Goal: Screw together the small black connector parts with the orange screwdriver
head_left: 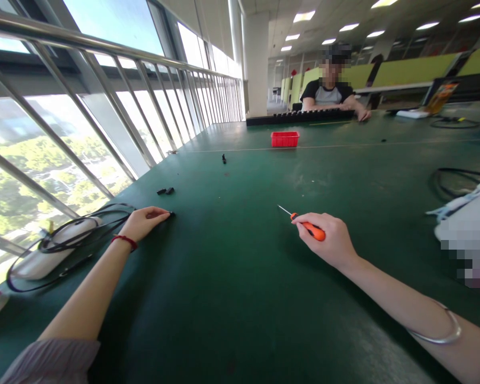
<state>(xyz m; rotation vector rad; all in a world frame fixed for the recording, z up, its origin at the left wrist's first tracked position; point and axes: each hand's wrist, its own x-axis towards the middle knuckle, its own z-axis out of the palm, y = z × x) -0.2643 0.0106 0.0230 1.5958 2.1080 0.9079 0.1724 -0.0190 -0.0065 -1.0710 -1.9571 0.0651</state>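
Observation:
My right hand (331,237) grips a screwdriver (314,231) by its orange and black handle, and the thin metal shaft points up and to the left above the green table (228,282). On the left, my left hand (144,222) has its fingertips pinched on a small black piece (172,214) at the tabletop; most of that piece is covered by the fingers. Just beyond this hand lie small black parts (166,191). Farther back, another small black part (224,159) rests by itself.
A white power strip (60,250) with looped black cables lies at the left, beside the metal railing (104,101). A red bin (285,139) stands toward the back. Behind a long black strip (300,117) sits another person (328,90). A whitish bundle (470,216) lies at right.

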